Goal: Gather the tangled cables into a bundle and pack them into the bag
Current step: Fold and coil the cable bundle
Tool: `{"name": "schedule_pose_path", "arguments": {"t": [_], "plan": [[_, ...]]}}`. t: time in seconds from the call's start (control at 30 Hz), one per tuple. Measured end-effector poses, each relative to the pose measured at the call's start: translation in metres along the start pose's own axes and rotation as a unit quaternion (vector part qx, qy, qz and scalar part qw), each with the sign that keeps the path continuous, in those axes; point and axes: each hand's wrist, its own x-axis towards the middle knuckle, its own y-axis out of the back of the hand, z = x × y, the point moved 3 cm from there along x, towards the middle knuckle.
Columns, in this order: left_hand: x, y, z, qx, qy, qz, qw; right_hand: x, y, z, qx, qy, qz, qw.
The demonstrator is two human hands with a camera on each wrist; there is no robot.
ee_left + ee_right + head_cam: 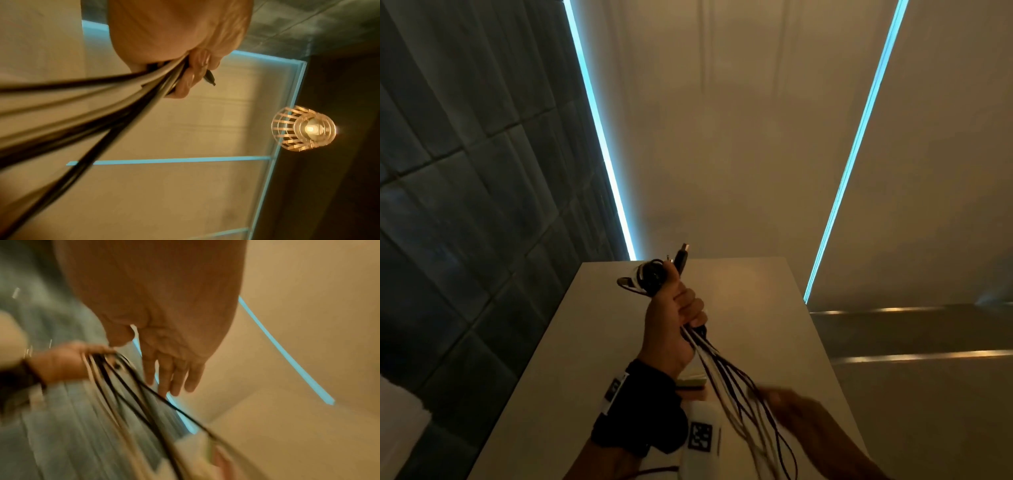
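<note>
My left hand (676, 315) is raised above the white table (756, 301) and grips a bunch of black and white cables (726, 377) in its fist. Plug ends (683, 257) stick out above the fist, and the strands hang down toward me. The left wrist view shows my left hand (193, 71) with its fingers curled round the cables (98, 100). My right hand (794, 407) is blurred, low on the right beside the hanging strands. In the right wrist view my right hand (172, 379) has straight fingers next to the cables (131, 394), holding nothing. No bag is clearly visible.
A beige and pink striped thing (690, 385) lies on the table behind my left wrist; I cannot tell what it is. A dark tiled wall (465, 205) stands left, with pale walls behind. A lit pendant lamp (304, 129) hangs overhead.
</note>
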Motion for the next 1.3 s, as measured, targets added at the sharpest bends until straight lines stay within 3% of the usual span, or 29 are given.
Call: {"name": "schedule_pose_path", "arguments": {"t": [0.13, 0.23, 0.37, 0.5, 0.63, 0.73, 0.8, 0.9, 1.0, 1.2, 1.3], "plan": [[-0.016, -0.022, -0.035, 0.07, -0.008, -0.018, 0.997, 0.031, -0.016, -0.066, 0.143, 0.048, -0.002, 0.989], [-0.017, -0.026, -0.03, 0.103, 0.022, -0.05, 0.993, 0.029, -0.025, -0.07, 0.249, 0.025, 0.012, 0.968], [-0.012, -0.02, -0.009, 0.174, 0.077, -0.075, 0.979, 0.021, -0.027, -0.061, 0.268, 0.008, -0.025, 0.963], [-0.003, -0.023, 0.024, 0.053, 0.084, -0.053, 0.994, 0.01, -0.035, -0.043, 0.265, -0.026, -0.081, 0.96], [0.001, -0.022, 0.05, 0.014, 0.063, -0.037, 0.997, -0.007, -0.042, -0.022, 0.235, -0.074, -0.136, 0.96], [-0.006, -0.015, 0.053, 0.085, 0.107, -0.081, 0.987, -0.009, -0.022, -0.003, 0.132, -0.121, -0.1, 0.979], [-0.014, -0.005, 0.049, 0.171, 0.108, -0.102, 0.974, -0.006, 0.005, 0.001, 0.125, -0.115, -0.097, 0.981], [-0.028, 0.008, 0.036, 0.253, 0.117, -0.12, 0.953, -0.001, 0.052, -0.011, 0.201, -0.072, -0.093, 0.972], [-0.04, 0.01, 0.024, 0.27, 0.159, -0.134, 0.94, 0.01, 0.081, -0.037, 0.185, 0.0, -0.08, 0.979], [-0.058, 0.005, -0.004, 0.328, 0.187, -0.205, 0.903, 0.049, 0.098, -0.088, 0.037, 0.096, 0.02, 0.994], [-0.064, 0.004, -0.013, 0.356, 0.191, -0.252, 0.879, 0.062, 0.091, -0.103, -0.101, 0.162, 0.05, 0.98]]}}
